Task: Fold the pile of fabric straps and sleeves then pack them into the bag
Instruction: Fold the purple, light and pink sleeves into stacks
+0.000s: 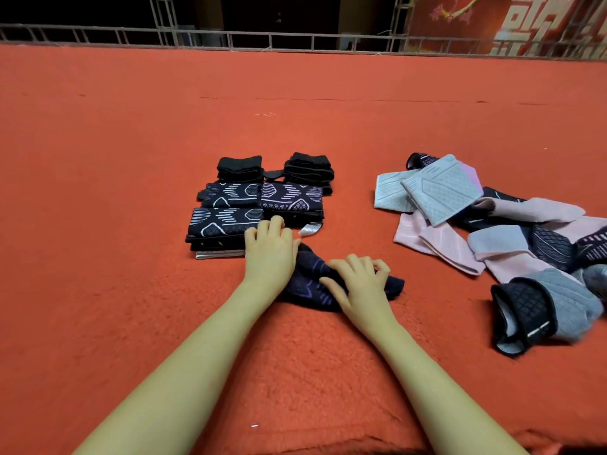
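A dark navy sleeve with purple marks (312,277) lies crumpled on the red carpet in front of me. My left hand (267,249) rests on its left end with fingers fairly straight. My right hand (359,280) presses on its right part with fingers curled into the cloth. Just beyond my left hand stand folded stacks: patterned black sleeves (225,224), another patterned stack (292,198), and two plain black stacks (241,167) at the back. An unfolded pile of grey, pink and black sleeves (492,231) spreads at the right. No bag is in view.
The red carpet (131,159) covers the whole floor. A metal railing (262,39) runs along the far edge, with a red banner (492,21) at the back right. A white label (310,229) sticks out from the folded stacks.
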`<state>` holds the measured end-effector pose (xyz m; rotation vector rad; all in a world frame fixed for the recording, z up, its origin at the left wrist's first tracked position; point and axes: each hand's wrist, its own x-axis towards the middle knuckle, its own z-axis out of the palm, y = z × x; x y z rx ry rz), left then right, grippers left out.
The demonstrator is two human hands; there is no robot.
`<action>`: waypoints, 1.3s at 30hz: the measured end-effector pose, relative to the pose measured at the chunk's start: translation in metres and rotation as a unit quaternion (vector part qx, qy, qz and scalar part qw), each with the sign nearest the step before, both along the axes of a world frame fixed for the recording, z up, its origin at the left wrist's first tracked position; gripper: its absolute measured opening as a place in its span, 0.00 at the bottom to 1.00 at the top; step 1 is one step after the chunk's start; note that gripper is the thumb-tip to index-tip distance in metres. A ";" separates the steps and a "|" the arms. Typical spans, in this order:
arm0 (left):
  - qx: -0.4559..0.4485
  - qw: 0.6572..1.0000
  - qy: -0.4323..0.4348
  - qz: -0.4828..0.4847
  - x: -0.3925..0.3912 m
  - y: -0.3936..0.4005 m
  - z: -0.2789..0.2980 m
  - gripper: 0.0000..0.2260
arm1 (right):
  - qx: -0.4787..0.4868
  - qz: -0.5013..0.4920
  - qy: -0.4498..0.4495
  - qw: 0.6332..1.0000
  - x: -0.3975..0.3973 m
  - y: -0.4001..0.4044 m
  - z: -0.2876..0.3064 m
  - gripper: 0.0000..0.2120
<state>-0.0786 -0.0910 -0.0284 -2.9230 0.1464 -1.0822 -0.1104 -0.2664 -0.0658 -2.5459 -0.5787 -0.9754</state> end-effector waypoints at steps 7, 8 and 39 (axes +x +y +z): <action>-0.056 0.998 -0.037 0.011 -0.004 0.022 0.013 0.11 | 0.051 -0.041 -0.074 0.995 -0.007 -0.005 0.007 0.04; -0.059 0.997 -0.043 0.016 -0.005 0.024 0.013 0.12 | 0.065 -0.053 -0.067 0.994 -0.007 -0.005 0.009 0.04; -0.274 0.958 0.018 -0.084 -0.073 0.033 -0.029 0.16 | -0.030 0.088 0.270 0.958 0.012 0.037 0.053 0.13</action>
